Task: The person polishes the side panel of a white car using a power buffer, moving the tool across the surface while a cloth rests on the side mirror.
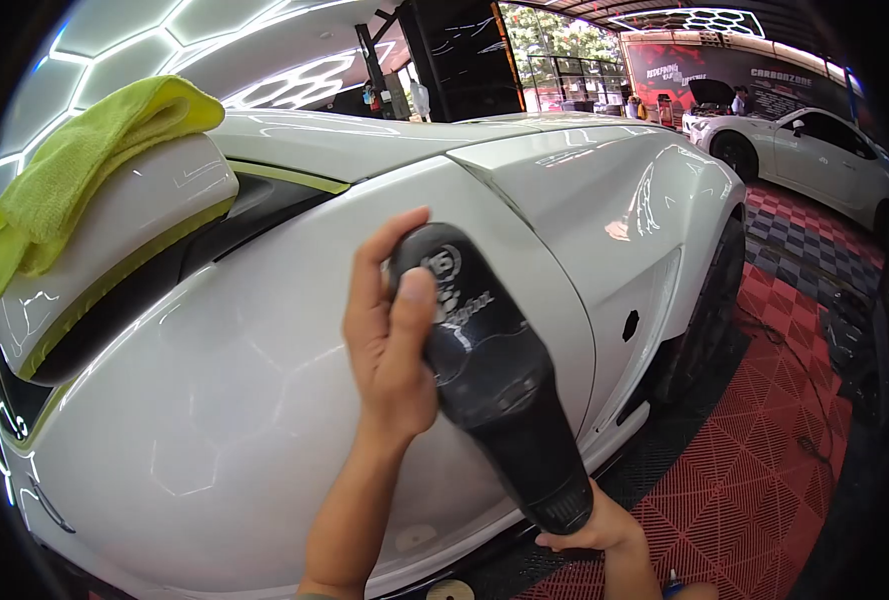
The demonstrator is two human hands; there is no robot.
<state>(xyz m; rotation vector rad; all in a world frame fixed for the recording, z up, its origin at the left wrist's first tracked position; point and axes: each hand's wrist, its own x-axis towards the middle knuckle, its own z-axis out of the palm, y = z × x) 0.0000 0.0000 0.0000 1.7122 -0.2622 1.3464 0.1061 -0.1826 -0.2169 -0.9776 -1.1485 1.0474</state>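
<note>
A black polishing machine (485, 370) is pressed against the side of a white car door (225, 400). My left hand (390, 335) wraps over the machine's rounded head, thumb on top. My right hand (595, 525) grips the rear end of its handle, low in the picture and mostly hidden behind the body. The pad itself is hidden under the head.
A yellow-green microfibre cloth (75, 170) lies draped over the white side mirror (115, 240). Red and grey floor tiles (765, 460) run along the car's right. A second white car (815, 150) is parked at the back right, its bonnet raised.
</note>
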